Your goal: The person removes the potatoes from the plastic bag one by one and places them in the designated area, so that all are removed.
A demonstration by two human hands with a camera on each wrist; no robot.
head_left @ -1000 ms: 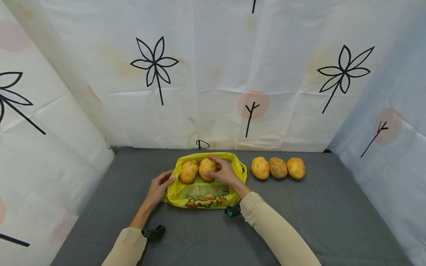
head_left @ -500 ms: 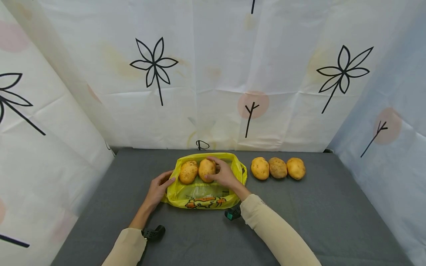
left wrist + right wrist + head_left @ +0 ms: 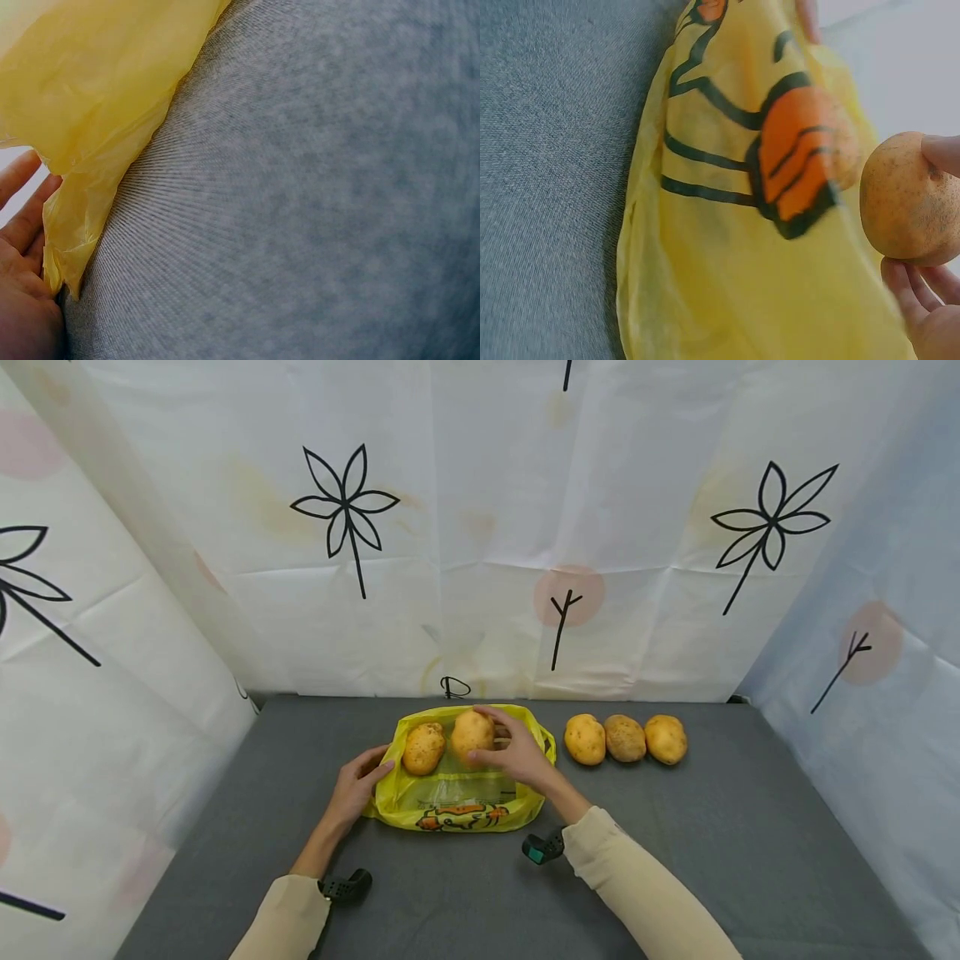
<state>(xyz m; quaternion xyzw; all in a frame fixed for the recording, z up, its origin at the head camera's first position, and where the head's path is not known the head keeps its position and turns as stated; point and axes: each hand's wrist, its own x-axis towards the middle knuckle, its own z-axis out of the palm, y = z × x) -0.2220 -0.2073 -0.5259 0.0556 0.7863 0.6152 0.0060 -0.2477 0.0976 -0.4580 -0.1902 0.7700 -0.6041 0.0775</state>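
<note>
My right hand (image 3: 521, 756) grips a yellow-brown potato (image 3: 472, 737) between thumb and fingers, over the opening of a yellow plastic bag (image 3: 465, 789). In the right wrist view, the held potato (image 3: 907, 202) shows above the bag's rim, with fingers on opposite sides of it. A second potato (image 3: 423, 748) lies in the bag's left part. At the bag's left edge, my left hand (image 3: 358, 785) holds the rim, thumb toward the opening. The left wrist view shows its fingers (image 3: 22, 214) partly behind the yellow plastic (image 3: 97, 97).
Right of the bag, three potatoes (image 3: 626, 738) sit in a row on the grey cloth-covered table (image 3: 712, 843). A white patterned curtain (image 3: 480, 527) hangs behind the table, with more curtain on both sides. Each wrist wears a dark strap (image 3: 347, 887).
My right hand has raised the gripped potato from beside the other one in the bag, moving it slightly right. The left hand stays at the bag's edge.
</note>
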